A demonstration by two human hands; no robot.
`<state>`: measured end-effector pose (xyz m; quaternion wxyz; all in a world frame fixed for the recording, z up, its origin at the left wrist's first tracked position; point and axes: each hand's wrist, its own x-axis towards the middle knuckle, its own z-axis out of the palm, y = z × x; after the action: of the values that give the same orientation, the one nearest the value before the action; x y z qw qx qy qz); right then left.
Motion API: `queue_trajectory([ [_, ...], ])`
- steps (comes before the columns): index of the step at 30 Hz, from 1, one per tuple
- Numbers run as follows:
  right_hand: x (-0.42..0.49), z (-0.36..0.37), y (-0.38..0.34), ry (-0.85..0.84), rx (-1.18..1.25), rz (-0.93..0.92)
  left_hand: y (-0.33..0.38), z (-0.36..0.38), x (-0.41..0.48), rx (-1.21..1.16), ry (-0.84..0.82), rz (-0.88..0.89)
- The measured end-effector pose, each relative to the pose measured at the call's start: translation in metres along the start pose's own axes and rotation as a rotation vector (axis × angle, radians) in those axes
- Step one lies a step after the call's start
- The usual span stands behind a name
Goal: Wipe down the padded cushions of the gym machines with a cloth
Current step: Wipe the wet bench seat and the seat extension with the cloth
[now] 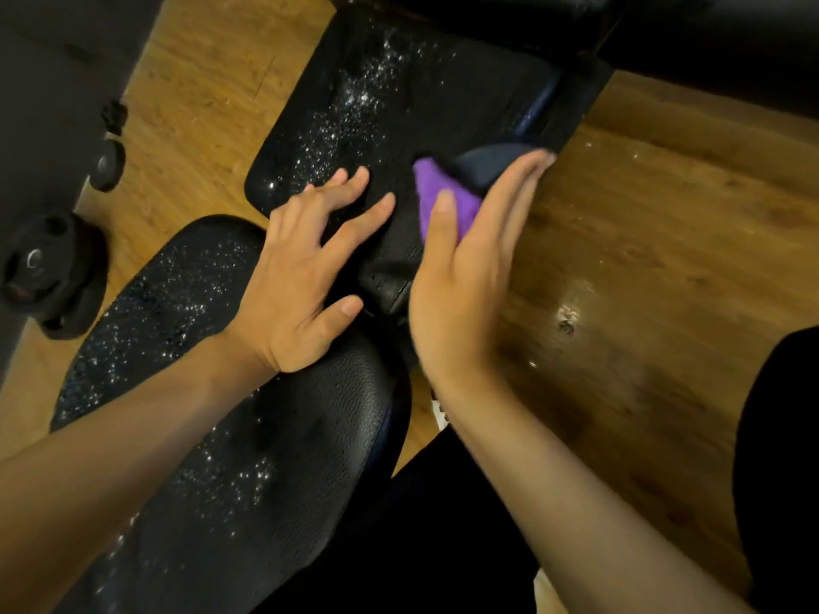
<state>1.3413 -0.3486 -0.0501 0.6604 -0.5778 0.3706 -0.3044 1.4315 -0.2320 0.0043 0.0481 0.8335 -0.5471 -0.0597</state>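
Note:
Two black padded cushions of a bench fill the middle: a far cushion [399, 95] and a near cushion [274, 445], both speckled with wet droplets on their left parts. A purple cloth [432, 195] lies against the right side of the far cushion. My right hand [465, 277] presses on the cloth with flat, straight fingers, thumb on top of it. My left hand [306, 277] rests with spread fingers on the near end of the far cushion, holding nothing.
Wooden floor [642, 241] lies to the right and left of the bench, with some droplets on it. Black weight plates [53, 277] and a small wheel [108, 164] sit at the left. My dark-clothed legs [775, 458] are at the lower right.

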Motion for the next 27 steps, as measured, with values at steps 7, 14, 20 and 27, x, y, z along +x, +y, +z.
queue_trajectory([
  [7, -0.053, -0.004, 0.004, -0.211, 0.062, 0.168, -0.001, 0.000, 0.000, -0.016, 0.014, 0.002],
  [14, -0.048, -0.006, 0.003, -0.201, 0.104, 0.198, -0.002, 0.001, 0.000, -0.018, 0.023, 0.009],
  [20, -0.021, -0.003, -0.002, -0.085, -0.007, 0.055, -0.001, 0.001, 0.000, -0.024, 0.030, -0.004],
  [27, 0.032, -0.008, -0.002, 0.071, -0.121, -0.132, -0.002, 0.001, 0.002, -0.022, 0.036, 0.004],
])
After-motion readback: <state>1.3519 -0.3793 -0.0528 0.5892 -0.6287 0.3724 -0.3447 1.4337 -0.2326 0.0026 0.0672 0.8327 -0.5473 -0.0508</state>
